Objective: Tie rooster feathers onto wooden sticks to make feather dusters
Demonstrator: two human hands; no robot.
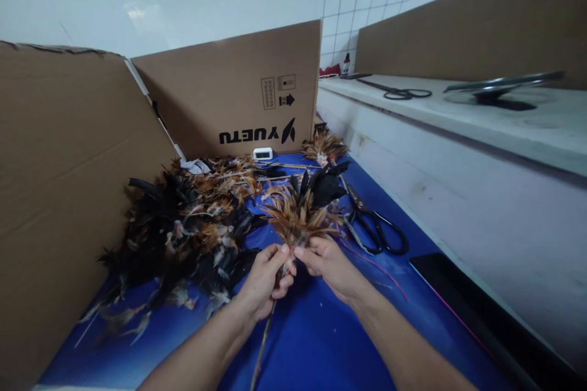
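Observation:
A feather duster (300, 214), brown with black feathers at its far end, points away from me over the blue table. My left hand (270, 278) is closed round its neck, and a thin stick (263, 342) runs from below that hand toward me. Thumb and fingers of my right hand (328, 263) pinch the base of the feathers, close against the left thumb. Whether a thread is in that pinch I cannot make out. A pink string (380, 275) lies on the table beside my right hand. Black-handled scissors (376, 226) rest just beyond it.
Loose black and brown feathers (183, 232) cover the left of the table (330, 342). Cardboard walls (220, 91) stand left and behind. A small white display (263, 154) sits at the back, a black tray-like object (477, 305) at right. The ledge (504, 128) holds more scissors (403, 93).

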